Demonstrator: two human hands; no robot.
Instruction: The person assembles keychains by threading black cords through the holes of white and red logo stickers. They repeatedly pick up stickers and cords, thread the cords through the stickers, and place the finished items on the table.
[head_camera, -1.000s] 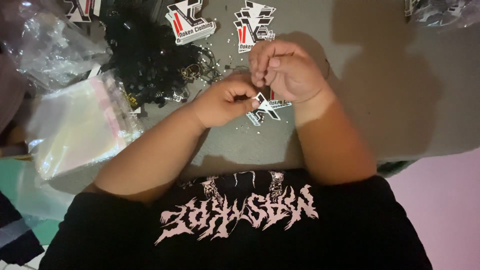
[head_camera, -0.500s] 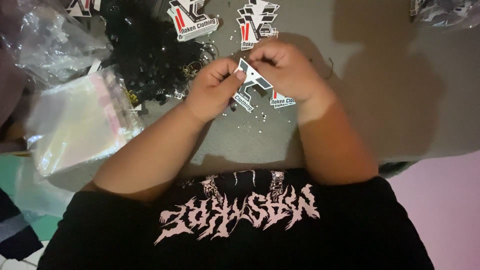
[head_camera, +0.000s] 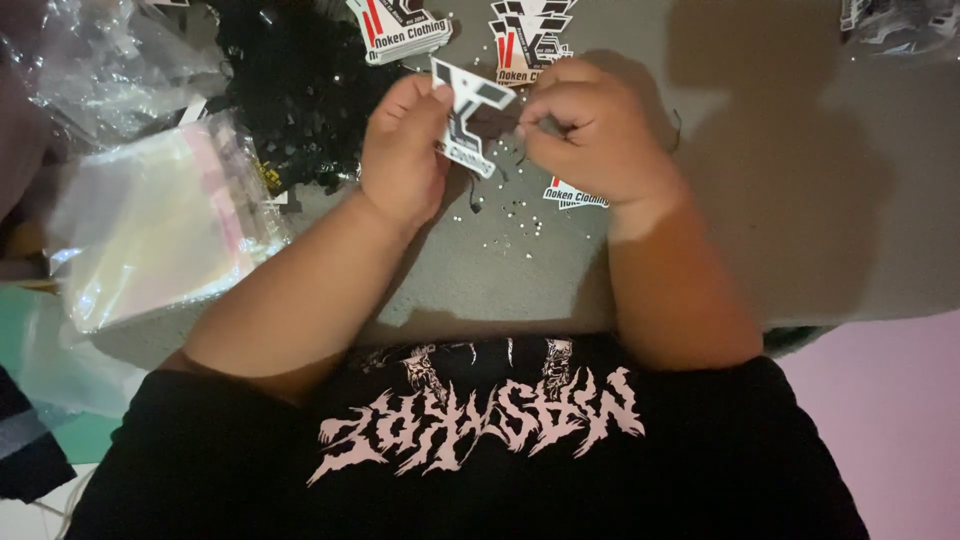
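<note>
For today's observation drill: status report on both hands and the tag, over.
Left hand pinching die-cut hang tag. Right hand closed by tag's edge, contents unclear. Small beads scattered underneath.

Small home packing spot for clothing tags, not a factory or shop floor.

Grey table (head_camera: 800, 230) with stacks of die-cut card tags (head_camera: 400, 25) near the far edge, a pile of black strings (head_camera: 290, 90) with small metal pins (head_camera: 510, 215) scattered beside it, and a stack of clear bags (head_camera: 160, 225) at one side. More crumpled plastic (head_camera: 90, 60) in the far corner. Dim light, hard shadows, pink floor (head_camera: 890, 420) past the table edge, person seated close in a black printed tee (head_camera: 480, 450). No machines or shelving in view.
</note>
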